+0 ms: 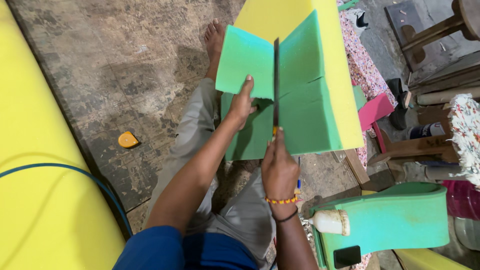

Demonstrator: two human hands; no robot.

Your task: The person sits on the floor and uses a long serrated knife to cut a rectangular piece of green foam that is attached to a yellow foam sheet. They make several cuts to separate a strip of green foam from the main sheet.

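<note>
The right hand [279,167] is closed around the handle of a long knife [275,85], whose blade stands in a cut through the green foam block [305,115]. Just beyond, the left hand [242,102] pinches the edge of the split-off green slab, tilting it aside. The block leans on a yellow foam sheet [280,17] past it

dark phone screen [346,256] lies on green foam [400,220], lower right.
</note>
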